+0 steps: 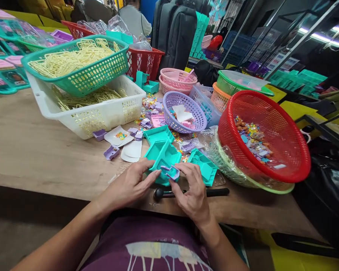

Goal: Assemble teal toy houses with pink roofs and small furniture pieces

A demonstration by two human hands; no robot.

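Note:
My left hand (131,184) grips the near left edge of a teal plastic tray piece (164,156) at the table's front edge. My right hand (193,190) pinches a small purple plastic part (171,172) against that tray's near rim. Two more teal trays lie close by, one behind (158,134) and one to the right (205,166). A black tool with a round head (186,193) lies on the table just under my right hand.
A red basket (267,135) of small colourful pieces tilts at the right. A purple basket (183,111) holds white cards. A green basket (79,64) of yellow parts sits on a white crate (96,109). Loose purple parts (111,152) and white cards (131,150) lie around.

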